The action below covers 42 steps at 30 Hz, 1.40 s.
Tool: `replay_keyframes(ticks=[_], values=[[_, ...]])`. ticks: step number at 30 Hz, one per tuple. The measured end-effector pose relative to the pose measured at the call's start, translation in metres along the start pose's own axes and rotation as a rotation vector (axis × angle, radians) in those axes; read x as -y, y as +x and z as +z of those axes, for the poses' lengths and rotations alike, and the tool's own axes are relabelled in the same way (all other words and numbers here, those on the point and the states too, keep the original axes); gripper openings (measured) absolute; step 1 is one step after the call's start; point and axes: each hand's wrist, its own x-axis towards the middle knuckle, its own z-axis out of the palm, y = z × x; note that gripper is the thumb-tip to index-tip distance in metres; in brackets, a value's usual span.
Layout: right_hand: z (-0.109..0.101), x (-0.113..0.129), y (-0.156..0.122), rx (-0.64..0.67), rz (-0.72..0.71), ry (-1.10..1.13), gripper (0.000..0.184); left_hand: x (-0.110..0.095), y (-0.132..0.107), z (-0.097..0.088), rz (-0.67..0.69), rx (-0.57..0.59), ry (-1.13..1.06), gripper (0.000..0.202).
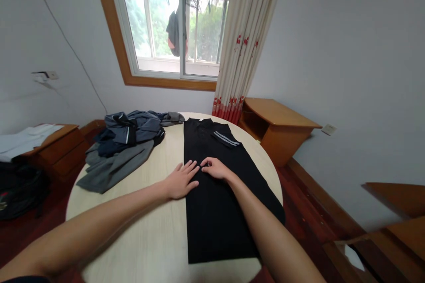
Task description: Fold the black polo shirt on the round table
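A black shirt (215,194), folded lengthwise with a grey-striped sleeve cuff (226,138) on top, lies along the round pale wooden table (149,239). My left hand (181,180) rests flat and open, its fingers spread across the shirt's left folded edge. My right hand (215,168) lies on the shirt just beside it, fingers curled with the fingertips pressed to the fabric. The two hands almost touch near the shirt's middle.
A heap of grey and navy clothes (122,146) covers the table's far left. Wooden cabinets stand at the left (56,148) and behind the table at the right (275,126). A window (175,22) and a curtain (245,40) are behind.
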Motion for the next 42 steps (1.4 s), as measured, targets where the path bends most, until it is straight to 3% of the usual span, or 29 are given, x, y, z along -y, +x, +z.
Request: replay_keyframes(ticks=[3, 7, 10, 12, 15, 19, 21, 26, 29, 34, 38, 42], values=[[-0.004, 0.002, -0.024, 0.123, 0.101, 0.103, 0.016, -0.033, -0.044, 0.006, 0.098, 0.034, -0.043, 0.070], [-0.007, 0.001, -0.064, 0.287, 0.125, 0.166, 0.013, -0.074, -0.092, 0.015, 0.200, 0.029, -0.095, 0.074], [-0.007, -0.004, -0.088, 0.376, 0.141, 0.140, 0.015, -0.095, -0.117, 0.017, 0.291, -0.012, -0.115, 0.080], [-0.007, -0.006, -0.096, 0.417, 0.145, 0.090, 0.017, -0.102, -0.127, 0.015, 0.308, -0.068, -0.111, 0.065], [-0.008, -0.005, -0.095, 0.274, 0.070, -0.107, 0.020, -0.104, -0.132, 0.010, 0.284, -0.126, -0.064, 0.027], [-0.006, 0.001, -0.080, -0.109, -0.124, -0.456, 0.023, -0.096, -0.135, 0.006, 0.298, -0.140, 0.000, 0.019], [-0.002, 0.003, -0.072, -0.150, -0.211, -0.523, 0.028, -0.088, -0.143, 0.000, 0.293, -0.116, 0.002, 0.016], [0.016, 0.010, -0.058, -0.084, -0.403, -0.558, 0.039, -0.058, -0.170, -0.030, 0.269, 0.032, -0.133, 0.017], [0.027, 0.022, -0.042, -0.084, -0.470, -0.568, 0.045, -0.041, -0.161, -0.042, 0.231, 0.058, -0.235, 0.030], [0.047, 0.041, 0.013, -0.108, -0.377, -0.612, 0.057, -0.021, -0.097, -0.024, 0.321, -0.171, -0.151, 0.052], [0.052, 0.041, 0.074, -0.137, -0.224, -0.630, 0.060, -0.006, -0.062, -0.002, 0.420, -0.086, -0.146, 0.083], [0.041, 0.033, 0.133, -0.150, -0.103, -0.580, 0.064, -0.001, -0.059, 0.000, 0.435, -0.060, -0.204, 0.085]])
